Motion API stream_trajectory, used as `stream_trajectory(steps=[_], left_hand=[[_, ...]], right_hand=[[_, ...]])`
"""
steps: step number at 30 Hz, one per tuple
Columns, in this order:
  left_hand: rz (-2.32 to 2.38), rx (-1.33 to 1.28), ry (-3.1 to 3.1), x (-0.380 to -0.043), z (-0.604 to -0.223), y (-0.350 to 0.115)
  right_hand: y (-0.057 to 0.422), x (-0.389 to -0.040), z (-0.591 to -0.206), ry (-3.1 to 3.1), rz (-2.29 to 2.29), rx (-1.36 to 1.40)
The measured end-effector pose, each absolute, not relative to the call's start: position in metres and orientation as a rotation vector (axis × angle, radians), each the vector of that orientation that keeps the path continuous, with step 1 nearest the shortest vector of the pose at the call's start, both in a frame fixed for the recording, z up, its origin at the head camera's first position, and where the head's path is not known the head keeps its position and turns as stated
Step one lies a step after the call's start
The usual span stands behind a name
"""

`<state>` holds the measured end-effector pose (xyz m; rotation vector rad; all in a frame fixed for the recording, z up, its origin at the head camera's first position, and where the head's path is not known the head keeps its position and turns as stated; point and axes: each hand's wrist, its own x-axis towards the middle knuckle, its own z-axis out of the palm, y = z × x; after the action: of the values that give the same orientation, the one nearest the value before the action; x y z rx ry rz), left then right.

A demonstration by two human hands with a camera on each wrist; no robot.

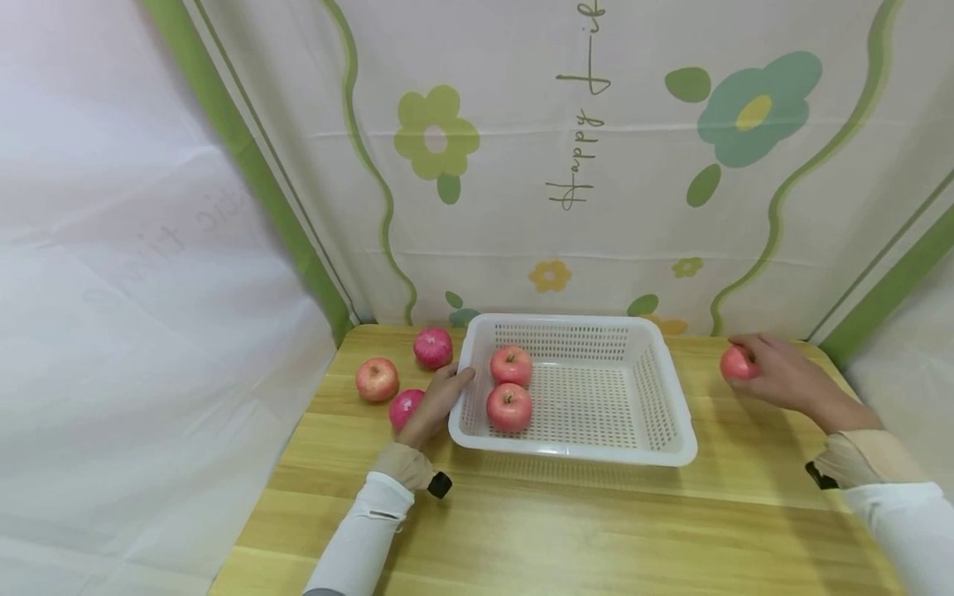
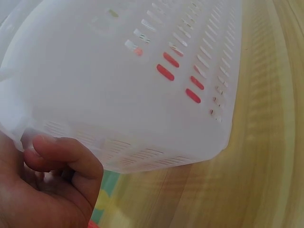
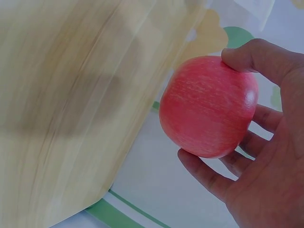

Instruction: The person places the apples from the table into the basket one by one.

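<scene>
Basket edge (image 1: 456,420) is pinched by left hand (image 1: 440,399); right hand (image 1: 782,379) grips apple (image 1: 734,362), table (image 1: 704,397) space between.

A curtained booth (image 1: 149,348) is seen. The tabletop (image 1: 566,530) is enclosed on three sides by cloth (image 1: 507,223) printed with flowers (image 1: 436,139).

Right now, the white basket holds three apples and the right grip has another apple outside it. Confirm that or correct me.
The count is wrong: the white basket holds two apples, not three, as the head view shows. The right grip does have another apple outside it.
</scene>
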<state>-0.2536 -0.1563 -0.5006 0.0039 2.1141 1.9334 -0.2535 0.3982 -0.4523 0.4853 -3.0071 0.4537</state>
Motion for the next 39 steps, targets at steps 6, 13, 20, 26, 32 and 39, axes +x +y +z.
stream_trajectory(steps=[6,13,20,26,32,39], left_hand=[[1.931,-0.001,2.122,-0.255,-0.501,-0.156],[1.927,-0.018,2.123,-0.256,-0.502,-0.156],[1.918,-0.017,2.130,-0.256,-0.501,-0.156],[1.922,-0.005,2.128,-0.255,-0.502,-0.157],[1.926,-0.001,2.132,-0.255,-0.502,-0.157],[1.912,0.000,2.155,-0.254,-0.502,-0.157]], right_hand=[[0.393,-0.255,-0.447,-2.993,0.434,0.494],[0.384,-0.256,-0.440,-2.983,0.432,0.502],[0.375,-0.255,-0.434,-2.980,0.438,0.523],[0.368,-0.254,-0.431,-2.988,0.439,0.539],[0.363,-0.253,-0.428,-2.995,0.445,0.546],[0.356,-0.250,-0.424,-3.018,0.452,0.532]])
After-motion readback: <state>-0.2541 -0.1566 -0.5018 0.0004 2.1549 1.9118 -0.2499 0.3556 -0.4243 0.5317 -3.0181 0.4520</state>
